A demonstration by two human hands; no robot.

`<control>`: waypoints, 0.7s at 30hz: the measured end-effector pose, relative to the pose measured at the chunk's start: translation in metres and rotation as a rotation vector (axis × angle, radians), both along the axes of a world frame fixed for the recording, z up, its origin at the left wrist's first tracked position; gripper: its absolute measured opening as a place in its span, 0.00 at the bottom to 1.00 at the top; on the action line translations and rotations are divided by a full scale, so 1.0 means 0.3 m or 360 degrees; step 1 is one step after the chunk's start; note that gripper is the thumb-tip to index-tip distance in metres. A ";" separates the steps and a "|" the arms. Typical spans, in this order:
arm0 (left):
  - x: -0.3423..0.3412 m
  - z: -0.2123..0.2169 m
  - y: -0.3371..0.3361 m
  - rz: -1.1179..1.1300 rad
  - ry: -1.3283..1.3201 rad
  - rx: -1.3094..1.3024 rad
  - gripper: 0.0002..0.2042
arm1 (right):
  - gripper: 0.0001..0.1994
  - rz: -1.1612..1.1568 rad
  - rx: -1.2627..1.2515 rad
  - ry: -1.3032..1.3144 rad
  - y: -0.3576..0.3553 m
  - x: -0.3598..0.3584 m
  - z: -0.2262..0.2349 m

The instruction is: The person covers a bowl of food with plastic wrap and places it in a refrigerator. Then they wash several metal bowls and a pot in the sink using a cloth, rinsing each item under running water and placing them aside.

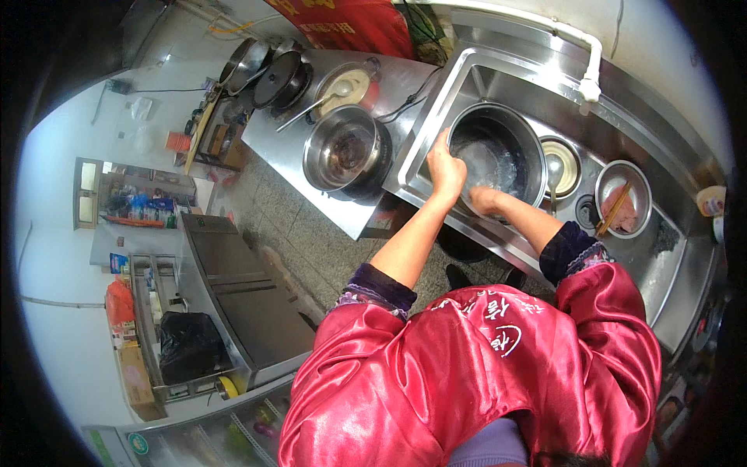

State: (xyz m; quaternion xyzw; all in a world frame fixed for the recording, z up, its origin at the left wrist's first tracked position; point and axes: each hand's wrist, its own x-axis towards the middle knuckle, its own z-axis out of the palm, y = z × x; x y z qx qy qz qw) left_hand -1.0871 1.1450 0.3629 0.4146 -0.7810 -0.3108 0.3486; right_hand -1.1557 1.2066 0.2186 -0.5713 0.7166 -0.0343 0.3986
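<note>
A large, deep metal pot [537, 167] sits tilted in the steel sink [467, 78], with a little water on its inner bottom. My left hand [447, 170] grips the pot's left rim, the thumb side pointing up along the edge. At the pot's near edge, my right hand [485, 200] reaches in with its fingers curled; whatever they may hold is hidden. Just right of the pot stands a smaller metal bowl [574, 159] holding a ladle and pale liquid. Farther right, a steel bowl [603, 177] contains pinkish meat with wooden chopsticks [615, 206] across it.
A white tap pipe [590, 82] hangs over the sink's back. On the steel table [319, 70] to the left stand an empty-looking pot [338, 148], a black lidded pot [280, 82] and a pot of pale batter-like liquid [358, 82] with a ladle. A dark cable [412, 99] trails there.
</note>
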 end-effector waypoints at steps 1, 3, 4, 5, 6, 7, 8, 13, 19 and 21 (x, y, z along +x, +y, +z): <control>0.006 -0.003 0.001 -0.0014 -0.0010 0.0002 0.25 | 0.15 -0.0393 -0.0264 -0.0689 -0.024 0.027 0.017; 0.015 -0.002 0.008 -0.0006 -0.0080 0.0079 0.23 | 0.19 -0.0688 -0.0981 -0.1079 -0.066 0.032 0.045; 0.018 0.003 0.008 0.0086 -0.0259 0.0134 0.23 | 0.22 -0.0439 -0.1255 -0.0846 -0.078 0.017 0.049; 0.018 0.010 0.010 0.0075 -0.0227 0.0200 0.24 | 0.23 -0.0548 -0.1335 -0.0509 -0.091 -0.007 0.052; 0.012 0.013 0.016 0.0029 -0.0108 0.0184 0.25 | 0.25 -0.0559 -0.1312 -0.0180 -0.091 -0.040 0.047; 0.002 0.017 0.019 0.0016 -0.0067 0.0059 0.25 | 0.26 -0.0750 -0.1439 0.0068 -0.097 -0.074 0.044; -0.008 0.021 0.022 -0.0023 0.0010 -0.0114 0.26 | 0.23 -0.0943 -0.1254 0.0190 -0.091 -0.105 0.038; -0.044 -0.002 0.030 0.0007 -0.0087 -0.0166 0.26 | 0.24 -0.0344 -0.0123 0.0320 -0.062 -0.129 0.030; -0.050 -0.052 0.015 -0.0021 -0.0129 -0.0036 0.26 | 0.20 -0.0997 -0.1043 0.0306 -0.070 -0.149 0.064; -0.053 -0.051 0.009 -0.0042 -0.0094 -0.0060 0.26 | 0.21 -0.0813 -0.0863 0.0219 -0.064 -0.170 0.067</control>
